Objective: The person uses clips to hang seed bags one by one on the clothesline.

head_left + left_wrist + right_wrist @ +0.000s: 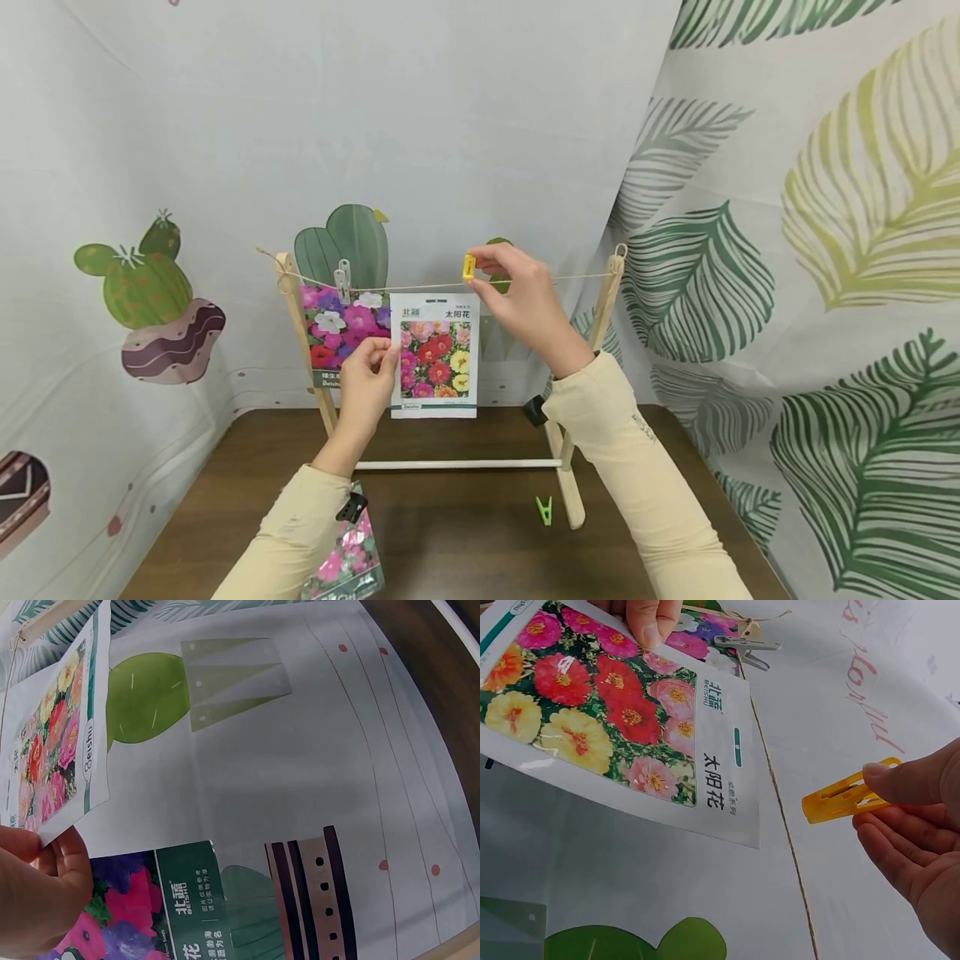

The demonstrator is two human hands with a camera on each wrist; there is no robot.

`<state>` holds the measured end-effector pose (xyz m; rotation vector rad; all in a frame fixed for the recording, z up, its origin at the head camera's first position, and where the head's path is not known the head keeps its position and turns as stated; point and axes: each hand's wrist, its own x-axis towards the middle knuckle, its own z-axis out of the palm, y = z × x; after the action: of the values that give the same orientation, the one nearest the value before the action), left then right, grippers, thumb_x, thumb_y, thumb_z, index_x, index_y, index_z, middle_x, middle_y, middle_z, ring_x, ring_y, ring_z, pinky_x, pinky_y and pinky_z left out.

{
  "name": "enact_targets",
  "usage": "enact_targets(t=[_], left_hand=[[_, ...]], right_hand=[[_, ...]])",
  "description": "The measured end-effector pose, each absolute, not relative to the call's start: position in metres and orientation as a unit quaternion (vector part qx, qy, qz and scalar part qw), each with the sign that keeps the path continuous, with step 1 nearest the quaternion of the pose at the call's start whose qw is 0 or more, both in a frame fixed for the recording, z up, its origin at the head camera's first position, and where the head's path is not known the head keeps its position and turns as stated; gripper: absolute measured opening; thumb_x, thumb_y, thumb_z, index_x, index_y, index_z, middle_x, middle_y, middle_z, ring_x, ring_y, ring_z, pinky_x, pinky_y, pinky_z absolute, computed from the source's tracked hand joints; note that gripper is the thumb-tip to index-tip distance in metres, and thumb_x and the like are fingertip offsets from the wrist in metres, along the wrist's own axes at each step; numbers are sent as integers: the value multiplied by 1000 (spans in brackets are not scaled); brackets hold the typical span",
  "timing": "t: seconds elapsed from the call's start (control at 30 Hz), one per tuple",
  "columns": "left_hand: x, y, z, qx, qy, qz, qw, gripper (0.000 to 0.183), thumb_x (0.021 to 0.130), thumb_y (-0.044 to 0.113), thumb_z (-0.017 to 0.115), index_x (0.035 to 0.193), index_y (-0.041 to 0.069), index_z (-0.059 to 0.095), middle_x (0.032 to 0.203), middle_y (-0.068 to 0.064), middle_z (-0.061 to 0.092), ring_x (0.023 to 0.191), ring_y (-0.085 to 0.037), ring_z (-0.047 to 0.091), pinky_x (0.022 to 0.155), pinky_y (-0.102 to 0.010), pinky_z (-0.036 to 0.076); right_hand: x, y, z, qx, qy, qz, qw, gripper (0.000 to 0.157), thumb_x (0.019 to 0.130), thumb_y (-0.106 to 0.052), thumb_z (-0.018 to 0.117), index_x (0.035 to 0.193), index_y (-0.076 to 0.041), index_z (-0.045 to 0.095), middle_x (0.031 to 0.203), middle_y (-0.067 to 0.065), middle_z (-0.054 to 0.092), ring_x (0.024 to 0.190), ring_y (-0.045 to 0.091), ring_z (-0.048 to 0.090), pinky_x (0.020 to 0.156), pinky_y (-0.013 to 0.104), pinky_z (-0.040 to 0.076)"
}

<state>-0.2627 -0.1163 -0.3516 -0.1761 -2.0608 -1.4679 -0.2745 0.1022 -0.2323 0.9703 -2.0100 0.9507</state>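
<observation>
My left hand [367, 385] pinches the left edge of a white seed packet [435, 408] printed with red, pink and yellow flowers. It hangs upright, its top edge just below a thin string [420, 288]. Between thumb and fingers of my right hand [528, 304] is a yellow clothespin [847, 793], close to the string above the packet's upper right corner. In the right wrist view the pin's tip points toward the string, apart from it. Behind my left hand, a petunia seed packet [345, 329] hangs from the string by a grey clothespin [342, 282].
The string runs between the posts of a wooden rack [606, 300] with a white crossbar [457, 464], standing on a brown table [465, 533]. A green clothespin [545, 511] lies near the rack's right foot. Another flower packet [352, 554] lies partly under my left forearm.
</observation>
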Motion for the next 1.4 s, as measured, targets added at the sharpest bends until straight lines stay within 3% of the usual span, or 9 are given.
enact_targets(t=[0.33, 0.73, 1.0, 1.4], left_hand=[[-267, -115, -350, -61, -774, -557, 294, 13, 94, 11, 61, 92, -1, 63, 70, -15, 65, 54, -8, 40, 51, -21, 33], [-269, -113, -352, -64, -767, -567, 292, 12, 94, 10, 62, 91, -1, 63, 68, -15, 64, 51, -6, 37, 49, -20, 31], [-269, -113, -349, -56, -770, -565, 290, 13, 95, 12, 61, 91, -1, 63, 68, -14, 63, 52, -7, 39, 51, -21, 32], [-269, -111, -349, -48, -770, -568, 287, 12, 95, 13, 60, 92, 1, 62, 69, -13, 64, 54, -9, 39, 54, -23, 33]], right_hand=[[-283, 93, -227, 365, -787, 378, 322, 29, 84, -2, 72, 112, -1, 64, 107, 10, 67, 97, 20, 64, 87, 27, 49], [-289, 83, -221, 353, -802, 397, 273, 24, 85, -4, 71, 107, -1, 63, 100, 10, 67, 91, 20, 66, 85, 32, 52], [-289, 78, -217, 355, -807, 395, 258, 19, 85, -4, 71, 102, 0, 64, 97, 9, 68, 87, 17, 66, 81, 23, 51], [-296, 72, -215, 344, -813, 408, 232, 12, 85, -2, 71, 95, -1, 65, 94, 9, 68, 85, 17, 66, 79, 25, 52]])
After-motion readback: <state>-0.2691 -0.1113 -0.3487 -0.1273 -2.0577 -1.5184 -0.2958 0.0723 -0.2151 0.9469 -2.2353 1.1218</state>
